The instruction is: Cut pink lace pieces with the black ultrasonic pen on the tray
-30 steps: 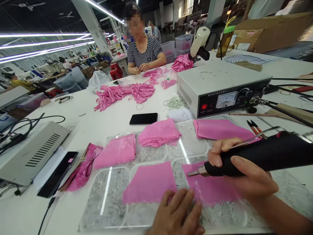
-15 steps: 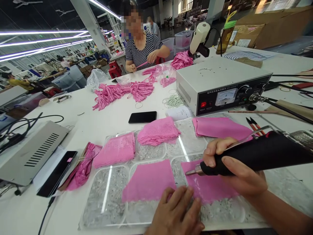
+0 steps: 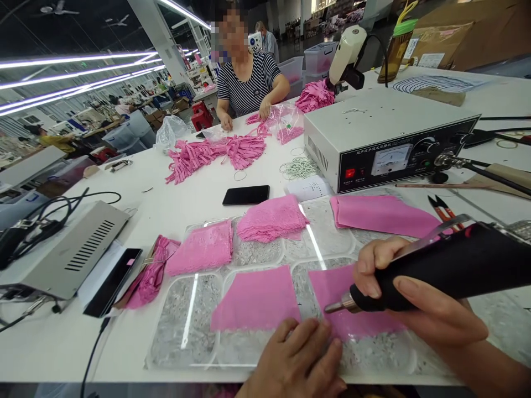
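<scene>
My right hand (image 3: pixel 418 301) is wrapped round a black hand-held tool (image 3: pixel 448 265) whose metal tip (image 3: pixel 337 305) hovers just over a pink fabric piece (image 3: pixel 332 287). My left hand (image 3: pixel 296 359) lies flat with fingers spread, pressing the near edge of that piece against the clear glass plate (image 3: pixel 191 320). A second pink fabric piece (image 3: pixel 255 298) lies just left of it on the plate. Two stacks of pink lace (image 3: pixel 271 218) (image 3: pixel 201 249) sit farther back.
A white control box with a meter (image 3: pixel 385 143) stands behind, a folded pink cloth (image 3: pixel 384 215) and red snips (image 3: pixel 446 207) before it. A black phone (image 3: pixel 245 194), a grey box (image 3: pixel 70 249) with cables, pink strips (image 3: pixel 215 155). A person in a striped shirt (image 3: pixel 249 83) works opposite.
The view has shifted slightly. My right hand with the tool has eased a little to the right and down; the left hand stays on the fabric edge. The person opposite has lowered both hands to the table.
</scene>
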### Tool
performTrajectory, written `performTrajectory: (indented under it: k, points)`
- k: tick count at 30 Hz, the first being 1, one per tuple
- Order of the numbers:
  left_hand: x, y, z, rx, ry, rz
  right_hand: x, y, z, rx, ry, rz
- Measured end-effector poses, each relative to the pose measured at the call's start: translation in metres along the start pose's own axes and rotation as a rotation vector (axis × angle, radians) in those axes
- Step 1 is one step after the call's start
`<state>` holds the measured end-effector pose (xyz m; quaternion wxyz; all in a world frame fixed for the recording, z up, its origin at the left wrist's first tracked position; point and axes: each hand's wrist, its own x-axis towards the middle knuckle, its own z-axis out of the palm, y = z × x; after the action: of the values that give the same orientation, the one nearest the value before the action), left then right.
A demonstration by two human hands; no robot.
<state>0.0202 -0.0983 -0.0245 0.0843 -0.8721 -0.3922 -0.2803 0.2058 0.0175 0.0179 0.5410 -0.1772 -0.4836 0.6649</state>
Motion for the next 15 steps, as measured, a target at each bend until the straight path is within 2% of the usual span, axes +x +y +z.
performTrajectory:
  k: [4,13,15]
  points:
    - [0.002,0.0,-0.002,0.001,-0.018,0.003,0.0,0.0,0.002,-0.005,-0.002,-0.022]
    - [-0.008,0.001,0.009,-0.014,0.016,0.003,0.002,-0.004,0.006,-0.083,-0.008,-0.015]
    - [-0.006,0.0,0.008,-0.007,0.029,0.001,0.002,-0.005,0.009,-0.088,0.046,0.008]
